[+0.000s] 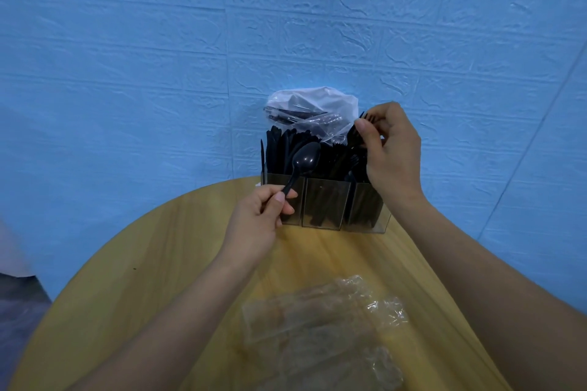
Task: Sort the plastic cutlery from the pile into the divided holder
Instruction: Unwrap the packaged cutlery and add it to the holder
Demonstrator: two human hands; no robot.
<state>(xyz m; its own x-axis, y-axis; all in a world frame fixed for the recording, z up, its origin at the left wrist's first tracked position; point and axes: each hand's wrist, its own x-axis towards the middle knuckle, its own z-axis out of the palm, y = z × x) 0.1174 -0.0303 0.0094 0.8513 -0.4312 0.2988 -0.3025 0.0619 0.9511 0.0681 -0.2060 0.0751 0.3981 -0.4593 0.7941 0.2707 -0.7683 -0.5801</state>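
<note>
Black spoon (305, 159): left hand (258, 221) pinches its handle, bowl up — in front of the holder's left and middle sections.
Holder (325, 207): clear, divided, far edge of wooden table (158, 263), packed with black cutlery.
Bag (313, 111): clear plastic, behind holder.
Fork (355, 133): right hand (392, 149) pinches it over the right section.
Wrappers (320, 327): empty, clear — near table edge.

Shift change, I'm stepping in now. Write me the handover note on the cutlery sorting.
Left hand pinches a black spoon by the handle, in front of the divided holder.
Right hand pinches a black fork above the right compartment.
Done: all three compartments already hold black cutlery.
Left: drop in both pieces; a plastic bag behind the holder still shows cutlery.
Empty clear wrappers lie on the wooden table.
</note>
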